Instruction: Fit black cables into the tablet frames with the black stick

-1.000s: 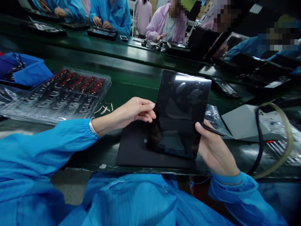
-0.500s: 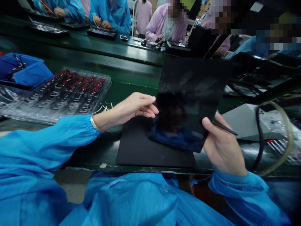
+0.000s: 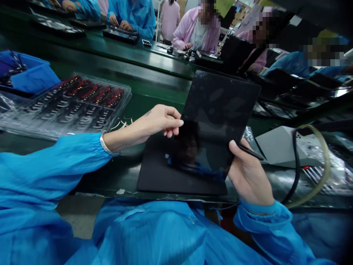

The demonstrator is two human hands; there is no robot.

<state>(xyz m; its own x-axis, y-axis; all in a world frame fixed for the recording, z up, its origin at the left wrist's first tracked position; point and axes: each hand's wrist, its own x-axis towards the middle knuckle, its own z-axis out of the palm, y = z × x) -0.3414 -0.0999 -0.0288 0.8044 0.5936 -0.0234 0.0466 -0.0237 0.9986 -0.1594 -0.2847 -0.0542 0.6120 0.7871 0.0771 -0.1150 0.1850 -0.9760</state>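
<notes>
A black glossy screen panel point(image 3: 217, 110) is held up at a tilt, with reflections and smudges on its face. My right hand point(image 3: 249, 173) grips its lower right edge, the thumb on the front. A thin dark pen-like stick point(image 3: 250, 151) also lies in that hand, pointing right. My left hand point(image 3: 167, 121) is closed in a pinch at the panel's left edge; whether it bears any weight is hard to see. Beneath the panel, a flat black slab point(image 3: 165, 176) with rounded corners lies at the bench's front edge, partly covered.
To the left are a clear plastic tray point(image 3: 91, 103) of small red-and-black parts and a blue bin point(image 3: 33, 75) with dark pieces. A grey angled box point(image 3: 281, 145) and a looped hose point(image 3: 327, 158) are at right. Co-workers sit across the green bench point(image 3: 154, 82).
The panel has come slightly left and lower, and its face is sharper now. My right hand has moved left with it and with the stick. The left hand's fingers have curled more at the edge.
</notes>
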